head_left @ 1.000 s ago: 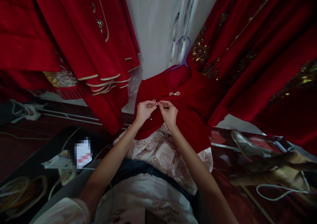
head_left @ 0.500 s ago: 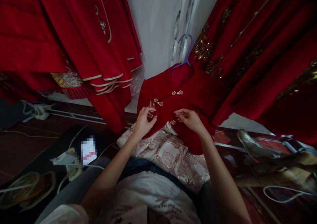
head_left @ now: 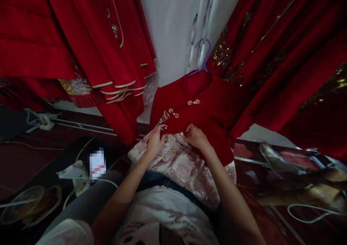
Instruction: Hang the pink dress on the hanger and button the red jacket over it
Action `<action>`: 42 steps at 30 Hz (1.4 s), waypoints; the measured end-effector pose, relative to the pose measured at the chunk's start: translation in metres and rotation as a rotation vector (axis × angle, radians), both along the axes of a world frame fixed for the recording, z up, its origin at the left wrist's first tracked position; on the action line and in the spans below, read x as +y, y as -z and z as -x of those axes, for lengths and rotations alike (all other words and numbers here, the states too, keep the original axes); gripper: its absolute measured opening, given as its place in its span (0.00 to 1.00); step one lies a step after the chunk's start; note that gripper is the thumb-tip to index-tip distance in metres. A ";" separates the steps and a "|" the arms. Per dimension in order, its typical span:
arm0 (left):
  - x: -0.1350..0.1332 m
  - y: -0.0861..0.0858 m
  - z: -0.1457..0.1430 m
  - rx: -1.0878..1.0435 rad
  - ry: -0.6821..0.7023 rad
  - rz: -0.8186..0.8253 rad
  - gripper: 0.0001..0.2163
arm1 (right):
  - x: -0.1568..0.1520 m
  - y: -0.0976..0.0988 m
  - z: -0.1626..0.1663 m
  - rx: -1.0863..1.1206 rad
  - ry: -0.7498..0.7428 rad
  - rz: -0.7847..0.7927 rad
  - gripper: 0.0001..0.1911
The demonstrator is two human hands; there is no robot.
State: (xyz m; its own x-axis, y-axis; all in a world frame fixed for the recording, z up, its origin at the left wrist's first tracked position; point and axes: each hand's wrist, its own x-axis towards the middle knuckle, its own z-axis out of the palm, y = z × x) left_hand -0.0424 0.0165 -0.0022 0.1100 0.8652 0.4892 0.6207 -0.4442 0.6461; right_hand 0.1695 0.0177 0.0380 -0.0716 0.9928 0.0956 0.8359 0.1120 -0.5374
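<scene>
Right hand: thumb and fingers bunched at the red top's lower front edge. Left hand: fingertips at beaded trim opposite. Can't tell if either actually grips. Top's on the purple hanger, hem over patterned cloth at the lap, probably to keep its front within reach. Forearms angle inward, wrists low, hands apart.

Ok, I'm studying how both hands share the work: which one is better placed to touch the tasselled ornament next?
The left, I'd say: the left hand is close beside the tasselled ornament, while the right hand is farther away, against the red garment.
</scene>
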 end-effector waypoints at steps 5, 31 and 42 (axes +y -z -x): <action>-0.019 -0.018 -0.009 -0.129 -0.034 -0.151 0.18 | 0.008 -0.008 -0.026 0.259 -0.061 0.062 0.08; 0.011 0.005 -0.030 0.028 -0.094 -0.132 0.06 | -0.002 0.015 0.046 0.461 0.049 -0.442 0.08; 0.007 0.010 -0.031 -0.319 -0.009 0.001 0.07 | 0.002 0.020 0.042 0.458 -0.099 -0.349 0.09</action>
